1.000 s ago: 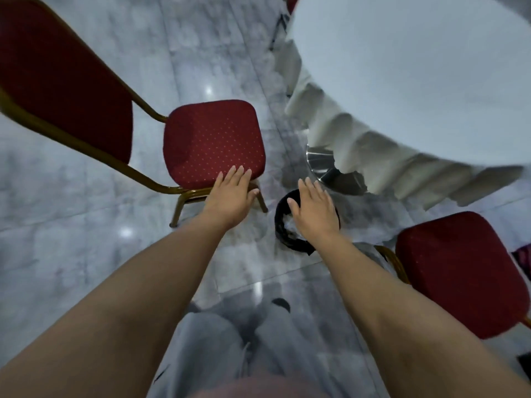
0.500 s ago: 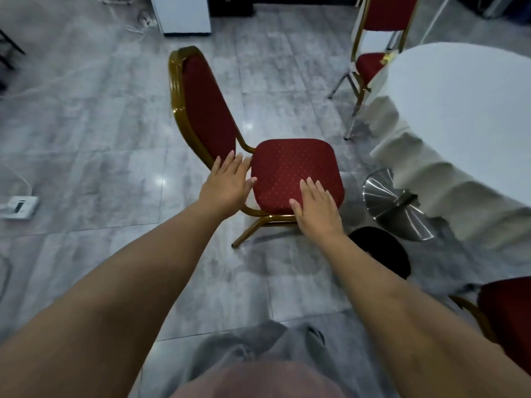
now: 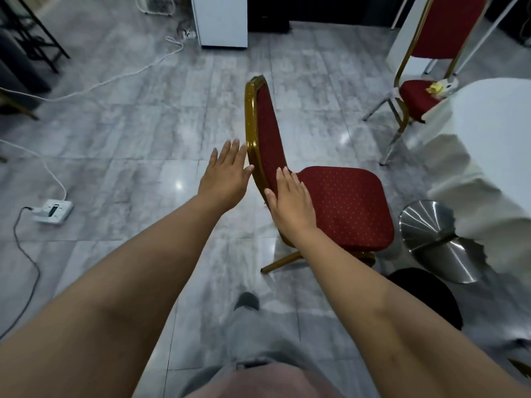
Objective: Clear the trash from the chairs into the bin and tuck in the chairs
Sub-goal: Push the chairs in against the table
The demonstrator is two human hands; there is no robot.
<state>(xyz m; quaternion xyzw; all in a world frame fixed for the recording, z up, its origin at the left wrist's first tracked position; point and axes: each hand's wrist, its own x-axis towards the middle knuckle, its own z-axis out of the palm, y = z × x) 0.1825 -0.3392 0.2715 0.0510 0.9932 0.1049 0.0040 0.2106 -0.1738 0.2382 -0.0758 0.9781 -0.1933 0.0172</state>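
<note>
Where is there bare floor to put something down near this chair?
Open tile lies left of the near chair, between its gold backrest and the white power strip. It is crowded on the right: the black bin, the steel table base and the draped tablecloth sit close together.

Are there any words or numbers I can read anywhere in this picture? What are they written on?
None can be read.
The power strip on the floor has a small dark panel, but anything on it is too small and blurred to read.
The white cabinet at the back shows no writing.
The near chair, the far chair with trash on its seat, the tablecloth and the black bin carry no labels.
</note>
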